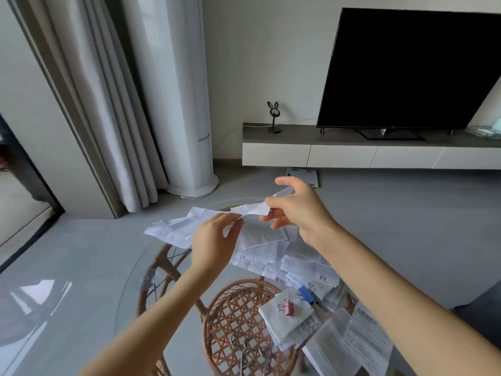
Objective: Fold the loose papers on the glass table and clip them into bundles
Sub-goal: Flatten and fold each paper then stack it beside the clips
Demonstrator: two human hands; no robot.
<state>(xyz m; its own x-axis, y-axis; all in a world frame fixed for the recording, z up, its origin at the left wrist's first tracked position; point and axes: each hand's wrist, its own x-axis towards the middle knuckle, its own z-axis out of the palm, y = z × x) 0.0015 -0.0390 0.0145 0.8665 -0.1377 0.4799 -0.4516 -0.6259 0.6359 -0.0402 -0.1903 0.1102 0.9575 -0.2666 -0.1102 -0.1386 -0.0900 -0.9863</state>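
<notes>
Both hands hold one white paper slip (250,209) in the air above the glass table (130,289). My left hand (214,240) pinches its left end and my right hand (295,210) pinches its right end. Below them lies a heap of loose printed papers (271,256) spread across the table. Nearer to me sit clipped bundles: one with a pink binder clip (288,308) and one with a blue clip (306,293). Larger printed sheets (352,346) lie at the right front.
A rattan base (233,321) shows through the round glass top, with metal clips (249,348) lying on the glass near the front. Behind are curtains (108,131), a white tower fan (187,104), a TV (406,69) on a low cabinet (352,150), and a scale (303,176) on the floor.
</notes>
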